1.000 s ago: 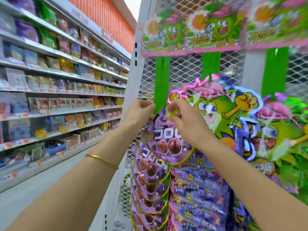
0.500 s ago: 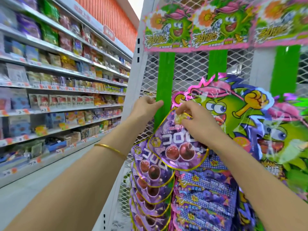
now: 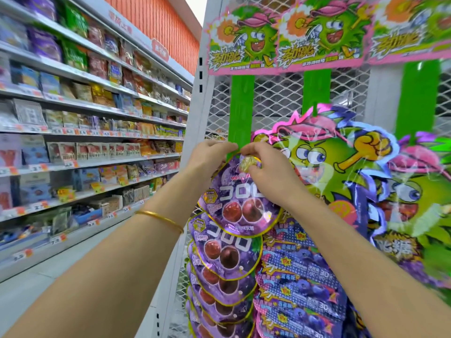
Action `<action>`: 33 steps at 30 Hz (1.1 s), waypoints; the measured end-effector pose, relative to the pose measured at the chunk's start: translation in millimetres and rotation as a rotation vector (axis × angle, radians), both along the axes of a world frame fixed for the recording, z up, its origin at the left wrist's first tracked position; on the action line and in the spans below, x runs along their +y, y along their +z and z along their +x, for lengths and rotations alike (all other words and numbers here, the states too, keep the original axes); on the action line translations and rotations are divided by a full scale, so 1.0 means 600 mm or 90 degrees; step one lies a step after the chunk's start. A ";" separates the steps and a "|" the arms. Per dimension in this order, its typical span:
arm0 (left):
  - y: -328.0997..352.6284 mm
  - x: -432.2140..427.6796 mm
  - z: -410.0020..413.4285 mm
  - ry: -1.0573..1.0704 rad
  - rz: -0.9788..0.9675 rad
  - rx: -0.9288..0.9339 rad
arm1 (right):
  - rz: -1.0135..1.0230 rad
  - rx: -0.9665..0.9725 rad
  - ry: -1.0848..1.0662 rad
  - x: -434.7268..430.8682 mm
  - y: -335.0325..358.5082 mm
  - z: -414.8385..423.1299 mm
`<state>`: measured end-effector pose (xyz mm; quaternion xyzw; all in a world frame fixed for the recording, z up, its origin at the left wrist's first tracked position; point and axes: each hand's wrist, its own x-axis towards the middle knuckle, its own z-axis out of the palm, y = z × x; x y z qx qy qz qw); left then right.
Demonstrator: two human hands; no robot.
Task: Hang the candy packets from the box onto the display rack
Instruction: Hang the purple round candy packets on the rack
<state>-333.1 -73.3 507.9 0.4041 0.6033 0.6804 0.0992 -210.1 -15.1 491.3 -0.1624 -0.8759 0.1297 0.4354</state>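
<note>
Brought left hand (image 3: pixel 210 156) across strip (image 3: pixel 241 113) to meet right hand (image 3: pixel 266 172), closing the gap seen half a second before. Pinched packet (image 3: pixel 240 198) top with right hand at strip's lower end, above hung packets (image 3: pixel 227 254); gripped strip there with left. Judged hooking imminent, not yet done.

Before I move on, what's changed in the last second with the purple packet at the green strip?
The left grip has slid right until its fingertips meet the right grip at the lower end of the green strip. The right grip still pinches the top of the purple packet. The hung packets below are unchanged.
</note>
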 end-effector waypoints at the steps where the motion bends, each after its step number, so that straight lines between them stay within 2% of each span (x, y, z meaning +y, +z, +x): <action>1: 0.000 0.001 0.000 0.004 -0.001 -0.003 | 0.007 -0.007 -0.008 -0.001 0.000 -0.002; 9: -0.022 -0.015 0.002 -0.012 -0.020 0.024 | -0.021 -0.055 -0.016 -0.012 -0.025 0.000; 17: -0.089 -0.039 -0.001 0.007 -0.107 0.279 | 0.027 -0.079 -0.099 -0.022 -0.054 -0.015; 21: -0.109 -0.040 -0.011 0.064 -0.149 0.366 | 0.068 -0.113 -0.118 -0.041 -0.061 -0.010; 29: -0.134 -0.026 -0.023 0.204 -0.154 0.393 | 0.228 -0.177 -0.246 -0.095 -0.075 0.016; 31: -0.142 -0.024 -0.018 0.267 -0.177 0.420 | 0.233 -0.178 -0.243 -0.101 -0.083 0.020; 33: -0.157 -0.026 -0.007 0.313 -0.150 0.443 | 0.222 -0.168 -0.231 -0.103 -0.090 0.022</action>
